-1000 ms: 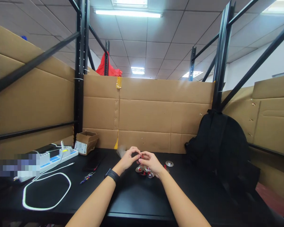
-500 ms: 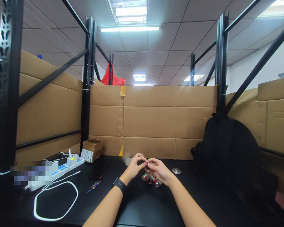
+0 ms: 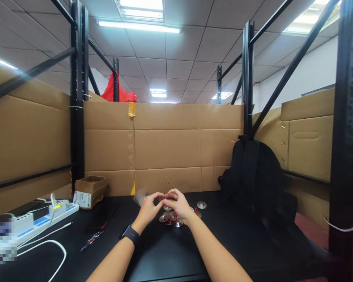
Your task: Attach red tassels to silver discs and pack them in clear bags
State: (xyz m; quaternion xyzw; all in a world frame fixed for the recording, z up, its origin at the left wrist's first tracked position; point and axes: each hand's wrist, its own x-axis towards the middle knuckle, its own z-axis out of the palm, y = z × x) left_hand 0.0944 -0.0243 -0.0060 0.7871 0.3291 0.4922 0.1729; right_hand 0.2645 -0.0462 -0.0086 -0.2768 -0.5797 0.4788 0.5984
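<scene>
My left hand (image 3: 149, 207), with a dark watch on its wrist, is closed in a pinch, fingertips meeting those of my right hand (image 3: 179, 205). The right fingers are pinched too. A thin, pale edge shows between the fingertips, too small to name. Just below and behind the hands lies a pile of round, shiny metal discs (image 3: 179, 223) with red parts, half covered by the right hand. One more disc (image 3: 201, 205) lies apart on the black table, right of my right hand. A clear, crumpled plastic piece (image 3: 140, 197) sits behind my left hand.
On the left are a white power strip (image 3: 44, 222), a white cable (image 3: 65, 252), a small open cardboard box (image 3: 98, 188) and a keychain (image 3: 91, 240). A black backpack (image 3: 255, 188) stands at the right. A cardboard wall (image 3: 167, 149) closes the back of the black table (image 3: 161, 258).
The view has turned to the right, so everything appears further left. Both hands remain pinched together over the pile. A pale edge now shows between the fingertips.
</scene>
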